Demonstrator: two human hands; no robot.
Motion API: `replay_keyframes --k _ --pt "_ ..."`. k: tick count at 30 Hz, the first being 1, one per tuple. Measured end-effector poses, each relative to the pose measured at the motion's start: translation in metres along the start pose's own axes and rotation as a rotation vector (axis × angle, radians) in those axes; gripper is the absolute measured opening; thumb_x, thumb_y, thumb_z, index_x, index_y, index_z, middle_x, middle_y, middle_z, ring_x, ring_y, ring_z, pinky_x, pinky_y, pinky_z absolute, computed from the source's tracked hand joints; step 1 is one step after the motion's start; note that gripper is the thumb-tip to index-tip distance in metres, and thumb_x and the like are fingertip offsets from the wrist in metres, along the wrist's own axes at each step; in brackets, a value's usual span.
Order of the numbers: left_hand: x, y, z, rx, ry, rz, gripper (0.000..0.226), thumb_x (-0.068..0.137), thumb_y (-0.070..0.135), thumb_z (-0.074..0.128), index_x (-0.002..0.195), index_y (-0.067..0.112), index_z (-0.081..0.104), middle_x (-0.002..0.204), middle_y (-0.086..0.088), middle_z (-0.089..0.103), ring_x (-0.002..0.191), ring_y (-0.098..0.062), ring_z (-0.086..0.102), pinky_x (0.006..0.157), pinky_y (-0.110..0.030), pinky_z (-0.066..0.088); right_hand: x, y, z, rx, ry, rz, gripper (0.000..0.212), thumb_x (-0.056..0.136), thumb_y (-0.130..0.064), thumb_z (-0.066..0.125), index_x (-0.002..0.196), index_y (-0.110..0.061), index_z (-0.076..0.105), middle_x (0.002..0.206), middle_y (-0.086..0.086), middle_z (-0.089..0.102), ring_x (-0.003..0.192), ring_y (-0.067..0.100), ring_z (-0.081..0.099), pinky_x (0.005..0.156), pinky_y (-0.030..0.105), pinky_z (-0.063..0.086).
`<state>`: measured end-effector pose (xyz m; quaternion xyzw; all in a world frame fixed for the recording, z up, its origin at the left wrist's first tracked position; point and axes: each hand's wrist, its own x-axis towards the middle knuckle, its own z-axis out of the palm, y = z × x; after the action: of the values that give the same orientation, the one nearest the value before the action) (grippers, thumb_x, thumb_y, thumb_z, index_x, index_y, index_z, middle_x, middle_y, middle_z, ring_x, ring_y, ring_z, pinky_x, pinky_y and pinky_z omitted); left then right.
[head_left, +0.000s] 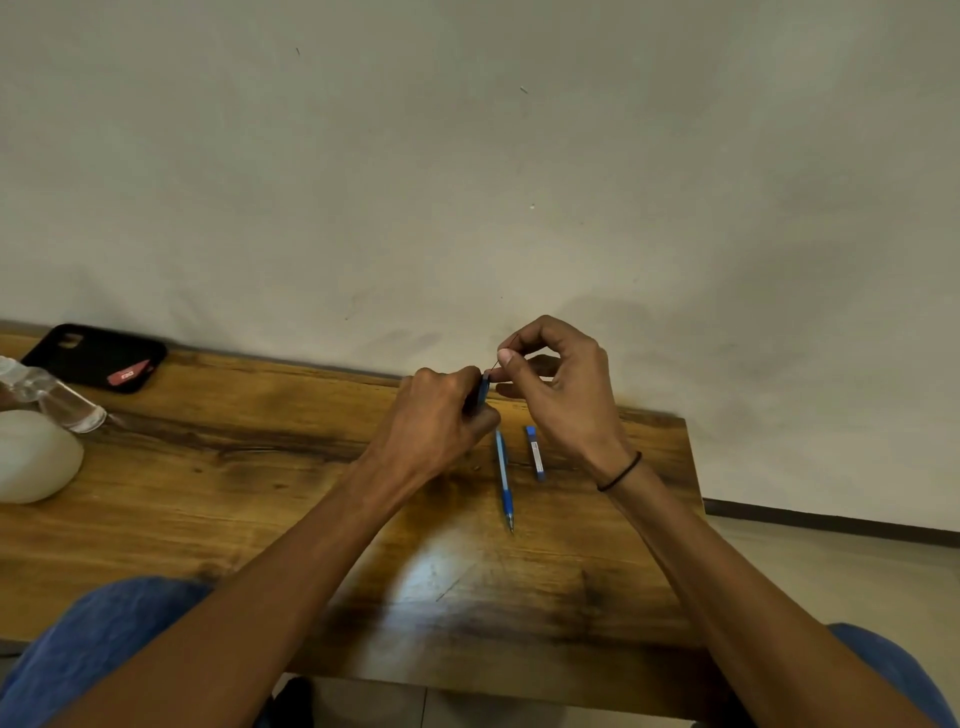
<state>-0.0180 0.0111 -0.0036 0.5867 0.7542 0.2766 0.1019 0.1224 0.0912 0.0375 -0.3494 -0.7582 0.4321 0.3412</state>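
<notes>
1. Wood-grain table (260, 467) stands against a plain pale wall (467, 182).
2. At its left end sit a white rounded object (31, 457), a clear bottle (57, 400) and a black phone (96, 356).
3. The left hand (441, 415) curls round a small blue case (484, 387), held above the table's far edge.
4. The right hand (561, 389) pinches what seems a thin dark lead (506, 345) between thumb and forefinger, right at the case's top.
5. Below the hands, a blue pencil (504, 478) and a second blue case (535, 452) lie on the table, near each other but apart.

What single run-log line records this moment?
left hand: grips small blue plastic case | right hand: pinches thin dark lead above case | blue mechanical pencil: lies on wooden table
</notes>
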Motion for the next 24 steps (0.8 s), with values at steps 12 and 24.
replay_keyframes --k 12,24 --pt "0.001 0.001 0.001 0.008 -0.002 0.033 0.023 0.094 0.025 0.071 0.108 0.007 0.072 0.083 -0.007 0.071 0.066 -0.016 0.057 0.058 -0.019 0.036 0.000 0.002 0.000 -0.101 -0.006 -0.011 0.002 0.096 -0.010 0.073 0.094 -0.009 0.073 0.090 -0.004 0.073 0.084 0.011 0.075 0.077 0.035 0.065" --pt "0.001 -0.002 0.002 0.011 0.034 0.044 0.018 0.092 0.024 0.071 0.102 0.010 0.071 0.071 0.005 0.056 0.055 -0.006 0.046 0.053 -0.015 0.027 0.002 0.009 0.001 -0.129 -0.053 0.009 0.009 0.092 -0.008 0.077 0.101 -0.008 0.080 0.099 0.001 0.073 0.087 0.013 0.074 0.078 0.033 0.065"
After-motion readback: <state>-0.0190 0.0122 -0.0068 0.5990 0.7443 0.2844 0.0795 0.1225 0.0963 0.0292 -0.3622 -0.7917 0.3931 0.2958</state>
